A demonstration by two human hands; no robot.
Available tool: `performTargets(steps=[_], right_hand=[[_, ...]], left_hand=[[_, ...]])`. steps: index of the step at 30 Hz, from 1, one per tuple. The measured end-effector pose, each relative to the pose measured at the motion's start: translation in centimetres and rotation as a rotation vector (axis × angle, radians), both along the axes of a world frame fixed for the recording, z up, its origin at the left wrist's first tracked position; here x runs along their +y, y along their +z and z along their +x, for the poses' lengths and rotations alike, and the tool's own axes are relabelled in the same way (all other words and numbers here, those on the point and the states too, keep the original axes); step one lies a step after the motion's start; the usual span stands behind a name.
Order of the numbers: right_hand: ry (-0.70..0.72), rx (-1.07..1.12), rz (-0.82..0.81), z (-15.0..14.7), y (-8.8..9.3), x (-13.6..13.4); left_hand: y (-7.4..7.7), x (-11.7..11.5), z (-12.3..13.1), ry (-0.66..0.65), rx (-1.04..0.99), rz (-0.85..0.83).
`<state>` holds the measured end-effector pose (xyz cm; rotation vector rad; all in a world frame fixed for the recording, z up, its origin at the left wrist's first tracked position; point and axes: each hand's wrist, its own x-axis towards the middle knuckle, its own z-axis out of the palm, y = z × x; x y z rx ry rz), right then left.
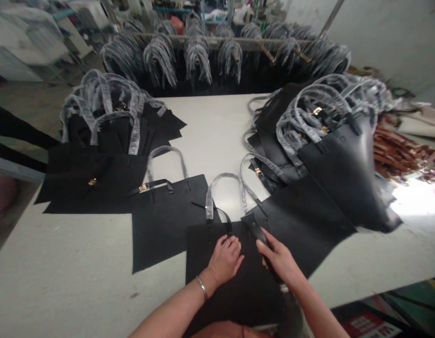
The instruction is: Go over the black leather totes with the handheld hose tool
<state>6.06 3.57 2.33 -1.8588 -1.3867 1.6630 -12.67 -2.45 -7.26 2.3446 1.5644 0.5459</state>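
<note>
Left hand (226, 258): grip curled shut, pinning thin strap (227, 221) just ahead of the knuckles; black panel (238, 291) beneath it, flat on desk (80, 263).
Right hand (278, 260): grip clamped round dark strip (254, 225), just beside left grip, wrist angled inward.
Done well: probably with panel held flat and strip lined up close to pinned strap.

The flat black bag panel (217, 286) nearest the person looks like matt leather-like sheet, without shine. Its looped handle (224, 180) is wound in cloudy, crinkled plastic film. The black strap (254, 226) gripped by the right hand (278, 260) shows a faint sheen. The assembled black bag (347, 173) looks smoother and glossier. The small clasp (144, 187) is gold-coloured metal. The white tabletop (210, 126) is smooth and matt. A thin metal bangle (202, 286) gleams.
</note>
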Motion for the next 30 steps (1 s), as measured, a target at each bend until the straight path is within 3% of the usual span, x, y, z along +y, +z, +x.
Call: performTargets(steps=[2, 5, 10, 16, 19, 24, 30], right_hand=[[-0.006, -0.025, 0.018, 0.5, 1.1, -0.1], [0.102, -0.072, -0.024, 1.1, 2.1, -0.8], [0.202, -0.016, -0.126, -0.2, 1.1, -2.4], [0.071, -0.059, -0.194, 1.2, -0.6, -3.9], [-0.016, -0.05, -0.22, 0.9, -0.6, -3.2], [-0.135, -0.027, -0.122, -1.1, 0.1, -2.2], [0.006, -0.113, -0.082, 0.9, 1.9, -3.5]], left_hand=[[-0.1, -0.4, -0.1, -0.005, -0.009, -0.002], [-0.5, -1.9, -0.4, 0.007, -0.006, 0.012], [-0.9, -4.4, -0.7, 0.003, -0.02, 0.026], [-0.7, -4.4, -0.7, 0.005, -0.017, 0.021], [-1.0, -4.3, -0.7, -0.014, -0.009, 0.016], [-1.4, -4.5, -0.7, -0.041, 0.02, 0.017], [-1.4, -4.6, -0.9, -0.057, 0.056, 0.031]])
